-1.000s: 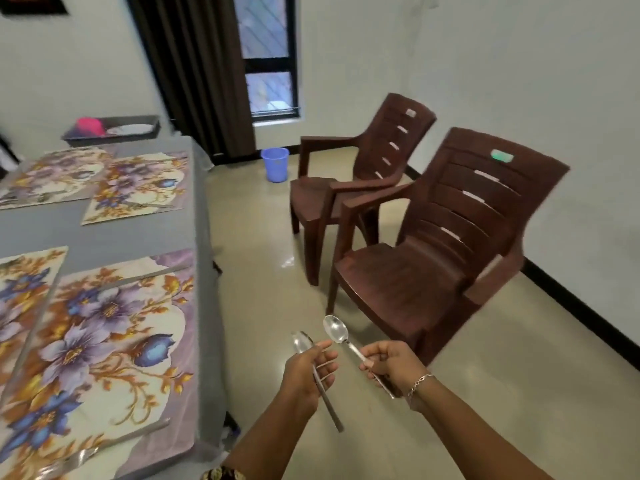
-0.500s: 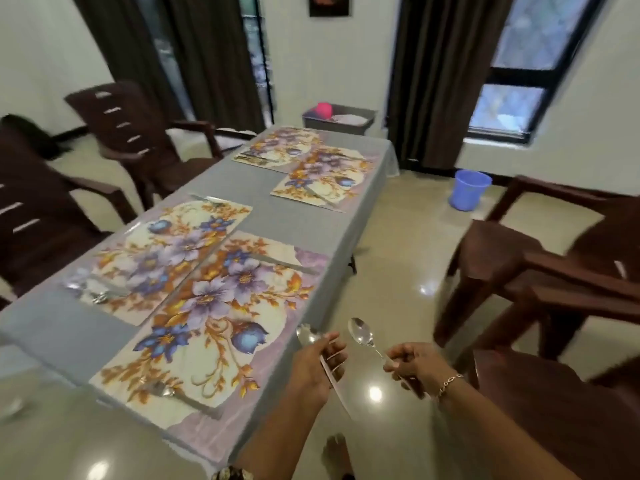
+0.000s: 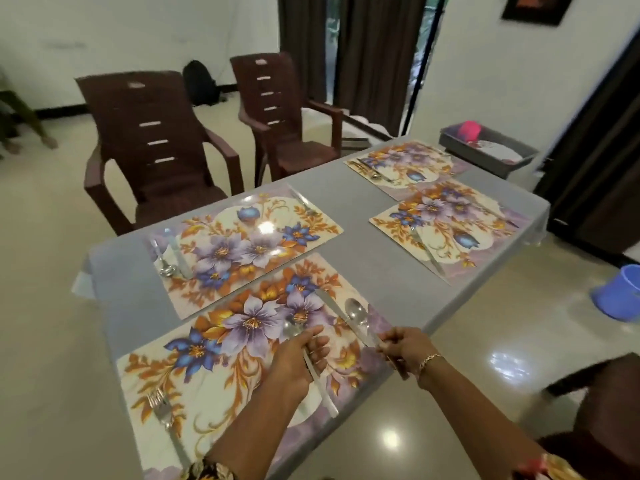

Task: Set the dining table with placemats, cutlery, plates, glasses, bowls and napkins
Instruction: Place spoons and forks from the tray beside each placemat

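Several floral placemats lie on the grey table (image 3: 360, 237). Over the nearest placemat (image 3: 214, 362) my left hand (image 3: 298, 358) grips a spoon (image 3: 320, 386), its bowl poking out above my fingers. At this mat's right edge my right hand (image 3: 403, 346) holds a second spoon (image 3: 356, 313) by the handle, bowl pointing away, right beside a knife (image 3: 334, 311) lying on the mat. A fork (image 3: 164, 415) rests on the mat's left end. The other mats carry cutlery too.
A grey tray (image 3: 491, 157) with a pink item and white plates sits at the table's far end. Two brown plastic chairs (image 3: 156, 147) stand along the far side, another chair (image 3: 602, 403) at my right. A blue bucket (image 3: 620, 296) is on the floor.
My view has swung left from the chairs onto the table. Both hands, each still holding a spoon, have moved over the nearest placemat; the right spoon is now beside the knife.
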The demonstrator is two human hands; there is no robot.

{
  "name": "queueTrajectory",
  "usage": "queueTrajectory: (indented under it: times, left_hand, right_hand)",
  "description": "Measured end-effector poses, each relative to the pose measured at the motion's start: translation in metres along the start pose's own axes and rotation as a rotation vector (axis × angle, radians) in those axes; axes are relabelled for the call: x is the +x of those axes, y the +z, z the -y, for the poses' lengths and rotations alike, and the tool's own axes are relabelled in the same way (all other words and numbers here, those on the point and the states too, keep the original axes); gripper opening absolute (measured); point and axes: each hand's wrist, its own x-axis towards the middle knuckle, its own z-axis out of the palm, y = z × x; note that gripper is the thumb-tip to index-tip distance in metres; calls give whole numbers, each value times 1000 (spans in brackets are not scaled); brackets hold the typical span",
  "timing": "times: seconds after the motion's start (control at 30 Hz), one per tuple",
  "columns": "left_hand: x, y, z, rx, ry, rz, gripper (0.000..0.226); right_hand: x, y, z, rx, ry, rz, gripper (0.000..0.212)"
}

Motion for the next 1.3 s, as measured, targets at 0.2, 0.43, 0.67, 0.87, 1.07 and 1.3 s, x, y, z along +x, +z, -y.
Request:
queueTrajectory:
  times: [0.2, 0.43, 0.67, 0.87, 1.07, 1.3]
  left_hand:
    - [13, -8, -5, -129, 19, -98, 16]
    - [29, 12, -8, -180, 90, -190, 12]
    - [49, 66, 3, -188, 110, -204, 22]
    - [67, 136, 13, -146, 203, -133, 31]
    - [87, 215, 30, 70, 243, 45, 46]
    - [109, 312, 42, 118, 169, 355, 46]
  right_hand:
    - [55, 7, 30, -174, -1, 36, 29]
    - [86, 5, 36, -440, -80, 83, 30]
    - [94, -13, 38, -771, -194, 177, 17]
    - [100, -58, 54, -649, -141, 384, 21]
    - [87, -138, 75, -77, 24, 526, 22]
    - [114, -236, 75, 362, 119, 560, 25]
